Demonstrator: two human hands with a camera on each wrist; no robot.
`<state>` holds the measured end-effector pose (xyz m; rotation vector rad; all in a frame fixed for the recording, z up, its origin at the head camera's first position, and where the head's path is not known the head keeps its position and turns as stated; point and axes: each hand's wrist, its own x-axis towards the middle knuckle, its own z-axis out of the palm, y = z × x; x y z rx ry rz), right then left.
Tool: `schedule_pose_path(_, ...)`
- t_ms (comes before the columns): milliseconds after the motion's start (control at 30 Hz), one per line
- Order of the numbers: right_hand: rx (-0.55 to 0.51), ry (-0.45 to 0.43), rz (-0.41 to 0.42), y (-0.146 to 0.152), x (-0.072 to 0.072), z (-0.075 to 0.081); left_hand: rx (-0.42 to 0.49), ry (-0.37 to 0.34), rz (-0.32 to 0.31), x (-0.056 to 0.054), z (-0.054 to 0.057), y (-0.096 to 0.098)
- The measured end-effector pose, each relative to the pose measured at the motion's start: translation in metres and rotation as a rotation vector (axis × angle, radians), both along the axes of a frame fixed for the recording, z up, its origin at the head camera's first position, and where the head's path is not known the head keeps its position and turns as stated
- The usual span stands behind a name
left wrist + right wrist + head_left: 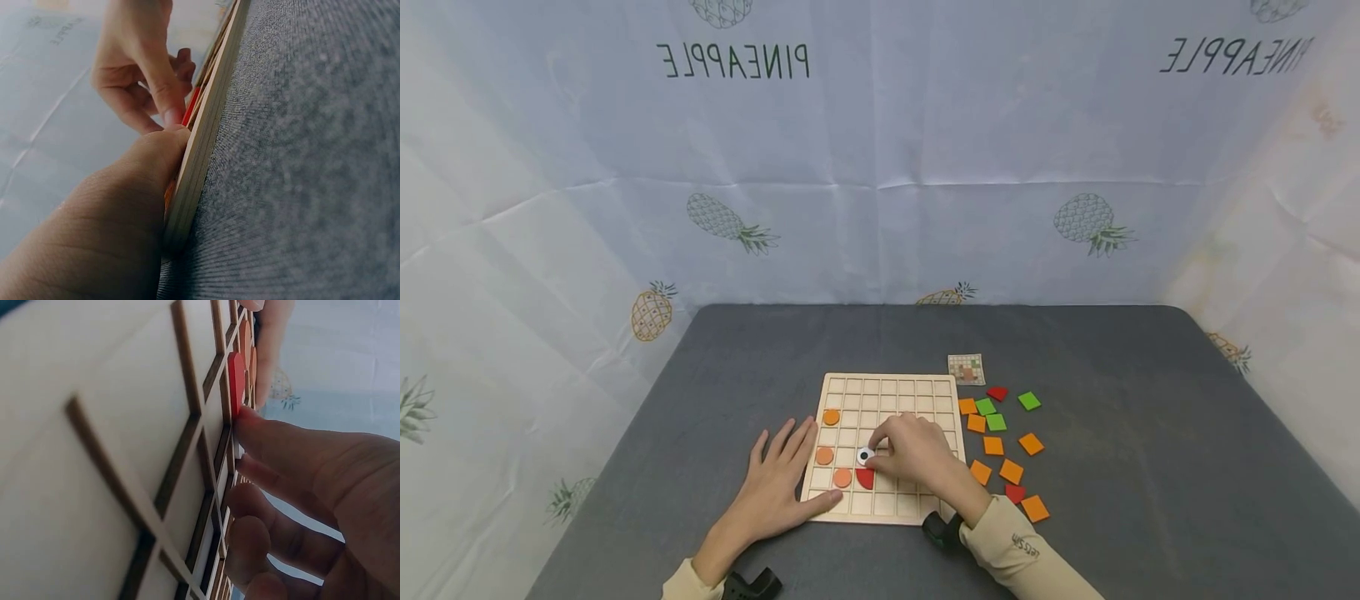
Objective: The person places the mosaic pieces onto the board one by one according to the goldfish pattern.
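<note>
A pale wooden grid board (pixel 887 504) lies on the dark table. With thumb and index finger, my right hand (pixel 917 450) pinches a white disc with a black dot (pixel 864 456) over a square left of the board's middle. Just below that disc sits a red rounded piece (pixel 865 478), also close to the right thumb in the right wrist view. Three orange discs (pixel 831 417) lie in squares near the left side. My left hand (pixel 775 483) rests at the board's left edge with fingers spread, its thumb over the lower left corner.
Right of the board lie several loose orange squares (pixel 1032 443), green squares (pixel 1029 401) and red pieces (pixel 997 393). A small card with a printed grid pattern (pixel 966 369) is by the top right corner. A pineapple-print cloth (pixel 880 242) hangs behind the table.
</note>
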<state>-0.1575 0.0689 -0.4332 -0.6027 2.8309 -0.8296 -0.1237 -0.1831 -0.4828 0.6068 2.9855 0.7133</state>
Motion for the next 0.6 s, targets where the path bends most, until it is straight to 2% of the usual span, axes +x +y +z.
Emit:
schedule_pose_path(333, -0.019, 0.017, 0.015, 0.0005, 0.0031, -0.0017, 0.01, 0.005, 0.002, 0.0015, -0.0047, 0.0)
schedule_pose_path(600, -0.013, 0.046, 0.004, 0.0015, 0.0058, 0.0033, 0.004, 0.015, 0.004, 0.0006, -0.0036, -0.0004)
